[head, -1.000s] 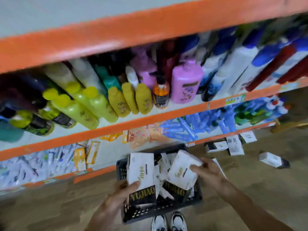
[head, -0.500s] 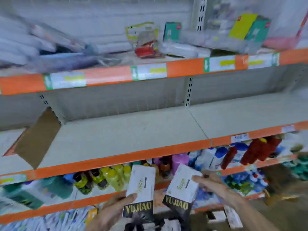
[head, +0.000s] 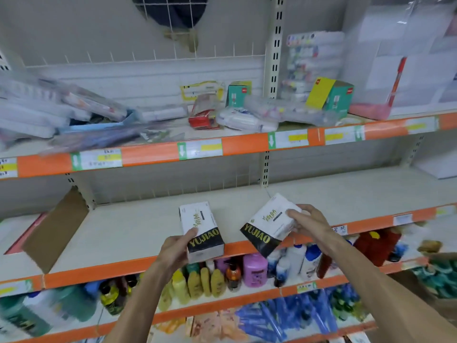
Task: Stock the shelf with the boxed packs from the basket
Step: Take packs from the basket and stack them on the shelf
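Here the left hand (head: 176,248) is gripping a white rectangular cardboard pack with a black YUJIAO band (head: 200,230), upright over the bare cream metal shelf with an orange front lip (head: 138,226). At three o'clock, the right hand (head: 310,222) is pinching a matching tilted pack (head: 268,225), apparently not touching the shelf.

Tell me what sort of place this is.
Most likely a shop aisle, a supermarket or general store. Tiered shelving with orange edges carries price labels, rows of toiletry bottles fill the tier below, and each hand holds a boxed pack at a bare shelf.
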